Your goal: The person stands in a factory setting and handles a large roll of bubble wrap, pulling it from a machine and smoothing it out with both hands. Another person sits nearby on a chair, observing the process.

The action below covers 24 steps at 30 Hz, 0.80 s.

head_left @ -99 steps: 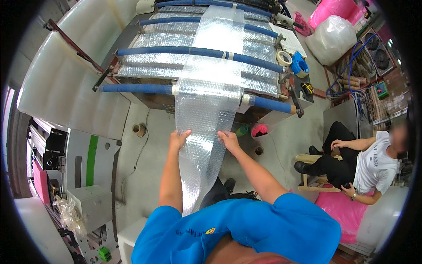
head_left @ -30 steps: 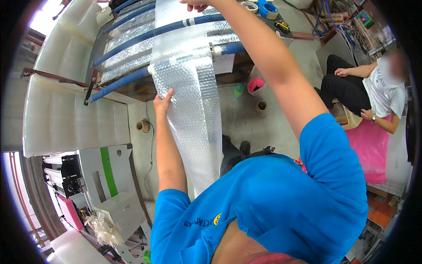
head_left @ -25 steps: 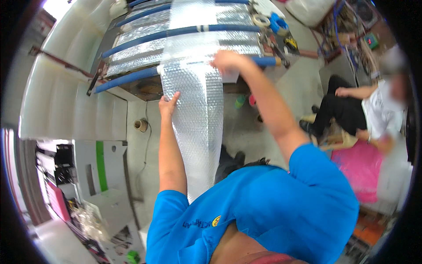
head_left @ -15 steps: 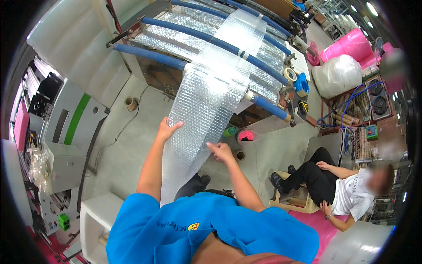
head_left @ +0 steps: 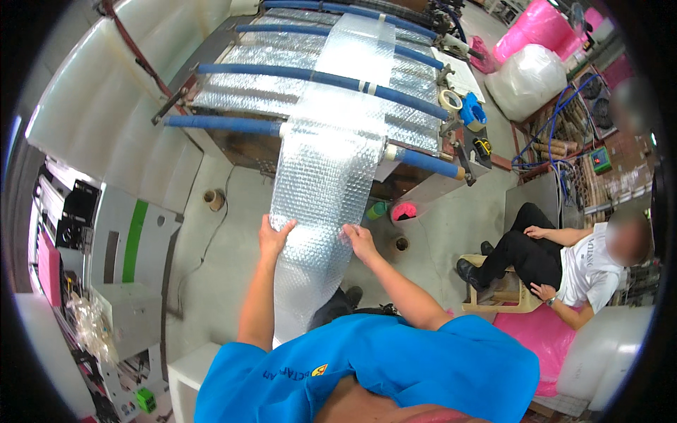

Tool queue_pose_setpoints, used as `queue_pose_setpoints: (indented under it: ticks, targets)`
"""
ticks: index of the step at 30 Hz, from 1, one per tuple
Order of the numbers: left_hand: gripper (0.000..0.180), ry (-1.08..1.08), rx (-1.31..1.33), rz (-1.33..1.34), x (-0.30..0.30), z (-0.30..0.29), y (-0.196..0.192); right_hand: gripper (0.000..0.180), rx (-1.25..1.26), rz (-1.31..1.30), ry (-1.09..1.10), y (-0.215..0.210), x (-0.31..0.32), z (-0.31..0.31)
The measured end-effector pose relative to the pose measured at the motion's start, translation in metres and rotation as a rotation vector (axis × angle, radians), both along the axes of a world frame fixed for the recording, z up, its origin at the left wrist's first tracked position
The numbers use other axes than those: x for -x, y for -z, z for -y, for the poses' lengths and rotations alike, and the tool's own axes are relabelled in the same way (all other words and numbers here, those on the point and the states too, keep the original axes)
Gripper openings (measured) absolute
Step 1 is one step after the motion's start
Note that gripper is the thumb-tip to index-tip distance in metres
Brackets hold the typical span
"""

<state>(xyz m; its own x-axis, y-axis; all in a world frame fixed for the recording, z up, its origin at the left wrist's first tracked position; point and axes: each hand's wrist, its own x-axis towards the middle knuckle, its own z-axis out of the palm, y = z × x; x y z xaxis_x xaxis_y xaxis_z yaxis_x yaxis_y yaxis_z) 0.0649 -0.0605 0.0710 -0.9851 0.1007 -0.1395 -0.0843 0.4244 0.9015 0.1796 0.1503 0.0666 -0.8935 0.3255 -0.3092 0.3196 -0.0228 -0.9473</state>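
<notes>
A long strip of clear bubble wrap runs off the blue rollers of a machine and hangs down toward me. My left hand grips its left edge, the thumb on top and the fingers partly hidden at the side. On the opposite edge, my right hand pinches the wrap between thumb and fingers. Below both hands the strip goes on down to my body. Its upper part passes over the front blue roller and a second blue roller behind it.
Tape rolls and a yellow-black tape measure lie at the machine's right side. A pink-lined bin and a cardboard tube stand on the floor. A seated person is at my right. A grey-white machine stands left.
My right hand has closed on the right edge, where its index finger was extended before. My left hand keeps its hold on the left edge. The view has shifted and turned slightly.
</notes>
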Motion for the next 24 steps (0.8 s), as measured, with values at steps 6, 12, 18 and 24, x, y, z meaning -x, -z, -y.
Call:
queue_pose_setpoints:
  ticks: [6, 12, 18, 24]
  targets:
    - [0.061, 0.023, 0.118, 0.040, 0.004, -0.012, 0.002, 0.032, 0.074, -0.005, 0.056, 0.024, 0.004, -0.004]
    - [0.070, 0.067, 0.228, 0.072, 0.015, -0.018, 0.021, 0.031, 0.077, -0.003, 0.057, 0.025, 0.007, -0.011]
    - [0.083, 0.041, 0.436, 0.124, 0.009, -0.019, 0.025, 0.030, 0.207, 0.010, 0.089, 0.040, 0.007, -0.009]
    - [0.081, -0.006, 0.344, 0.009, 0.027, -0.041, -0.001, 0.028, 0.085, 0.028, 0.084, 0.041, 0.031, -0.027]
